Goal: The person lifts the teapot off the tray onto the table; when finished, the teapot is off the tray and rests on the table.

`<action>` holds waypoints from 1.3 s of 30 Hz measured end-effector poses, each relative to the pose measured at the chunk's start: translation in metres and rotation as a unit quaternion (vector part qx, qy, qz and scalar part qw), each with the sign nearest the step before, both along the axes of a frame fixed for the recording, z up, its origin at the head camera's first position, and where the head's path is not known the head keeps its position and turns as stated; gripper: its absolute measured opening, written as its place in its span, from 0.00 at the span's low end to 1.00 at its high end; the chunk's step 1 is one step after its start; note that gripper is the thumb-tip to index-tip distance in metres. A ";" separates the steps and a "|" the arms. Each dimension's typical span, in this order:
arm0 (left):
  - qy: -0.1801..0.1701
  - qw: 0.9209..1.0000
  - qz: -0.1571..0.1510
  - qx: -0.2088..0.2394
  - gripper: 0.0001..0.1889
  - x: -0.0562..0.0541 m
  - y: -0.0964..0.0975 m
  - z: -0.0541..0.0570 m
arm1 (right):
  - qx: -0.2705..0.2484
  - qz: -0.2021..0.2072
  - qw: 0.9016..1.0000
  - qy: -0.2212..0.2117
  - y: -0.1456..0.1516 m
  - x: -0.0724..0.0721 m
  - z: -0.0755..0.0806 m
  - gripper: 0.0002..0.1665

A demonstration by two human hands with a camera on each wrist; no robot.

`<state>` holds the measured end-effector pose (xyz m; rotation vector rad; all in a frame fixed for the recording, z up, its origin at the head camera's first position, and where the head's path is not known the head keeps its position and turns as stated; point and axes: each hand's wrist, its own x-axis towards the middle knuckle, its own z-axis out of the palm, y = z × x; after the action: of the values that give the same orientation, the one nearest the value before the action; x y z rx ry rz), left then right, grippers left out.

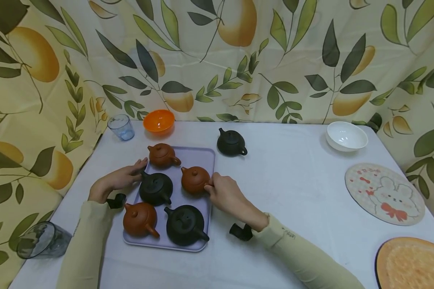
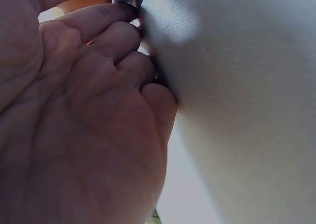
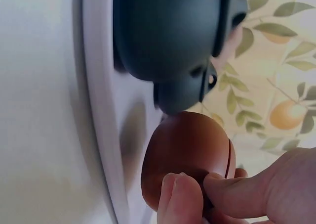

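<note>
My right hand (image 1: 228, 193) pinches the handle of a brown clay teapot (image 1: 194, 179) between thumb and fingers. In the right wrist view this teapot (image 3: 185, 155) hangs close over the lilac tray (image 1: 203, 157), with a shadow beneath it. Along the tray's left edge lies my left hand (image 1: 116, 179), fingers extended by the rim and holding nothing. Also on the tray are a brown teapot (image 1: 162, 155) at the back, a black teapot (image 1: 155, 188) near the left hand, a brown teapot (image 1: 140, 219) at front left and a larger black teapot (image 1: 185, 225) at front right.
Behind the tray's right side stands another black teapot (image 1: 231, 142). An orange bowl (image 1: 159, 121) and a blue glass (image 1: 121, 127) are at back left, a grey glass (image 1: 45, 240) at front left. To the right are a white bowl (image 1: 346, 136), a rabbit mat (image 1: 385, 194) and a bread-like round mat (image 1: 416, 263).
</note>
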<state>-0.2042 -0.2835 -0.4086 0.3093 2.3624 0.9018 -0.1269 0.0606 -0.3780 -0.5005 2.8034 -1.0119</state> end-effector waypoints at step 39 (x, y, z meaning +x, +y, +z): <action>0.004 1.000 -0.002 0.002 0.33 -0.001 -0.003 -0.004 | 0.040 -0.169 0.983 -0.061 0.142 -0.013 0.003 0.13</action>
<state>-0.2050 -0.2870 -0.4122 0.3187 2.3669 0.9053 -0.1394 0.2031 -0.3748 0.0498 2.8589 -0.9401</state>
